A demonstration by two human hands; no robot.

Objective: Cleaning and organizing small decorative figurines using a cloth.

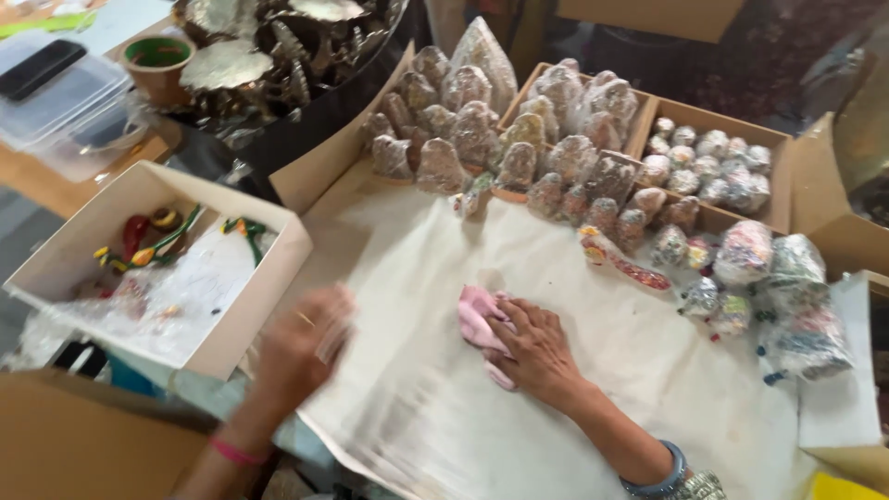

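R hand [535, 344] lies flat on a pink cloth [482, 326], fingers spread and pressing on it rather than closed round it; cloth sits bunched near the middle of a big sheet of pale paper [519, 407] that covers the work surface. L hand [301, 344] is at the paper's left edge, motion-blurred; looks loosely curled w/ something pale at the fingertips, but can't tell if it grips anything. Judging progress: looks like an early stage, since the cloth is just a loose wad on the sheet, paper flat w/ no fold over it, nothing wrapped on the sheet itself. Plenty of finished-looking pieces around though: plastic-wrapped brownish figures [463, 130] stacked at the far side, a cardboard box [783, 176] of small wrapped round items, and colourful wrapped pieces [778, 296] to the right, some lying on the paper's edge. Left: open white box [269, 306] w/ red, yellow & green bits inside, touching the paper's edge right by the L hand, so tight there. Far left: clear plastic container [65, 106] w/ a dark phone on its lid, a small green-lined pot [157, 65], and silvery ornaments [278, 46] on a dark tray. Middle of the sheet is bare apart from the cloth.
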